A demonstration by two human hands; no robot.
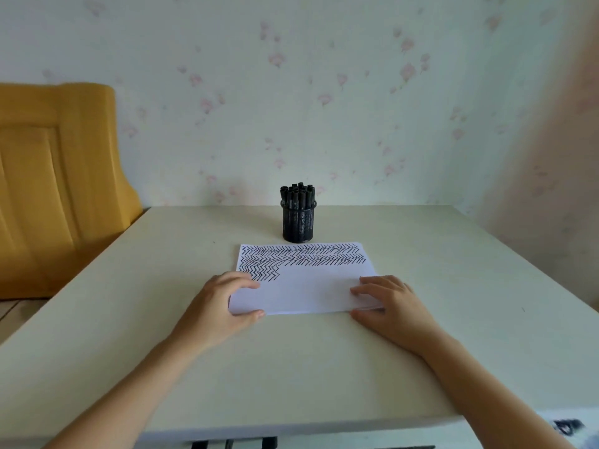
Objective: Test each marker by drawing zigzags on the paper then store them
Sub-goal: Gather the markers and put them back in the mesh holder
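A white sheet of paper lies on the table, its far half covered with rows of black zigzags. My left hand grips the sheet's near left corner, thumb under the edge and fingers on top. My right hand grips the near right corner the same way. Behind the paper stands a black mesh pen cup with several capped black markers upright in it. No marker lies loose on the table.
The cream table runs to a flowered wall at the back. A yellow chair back stands off the table's left side. The table's front edge is close to me.
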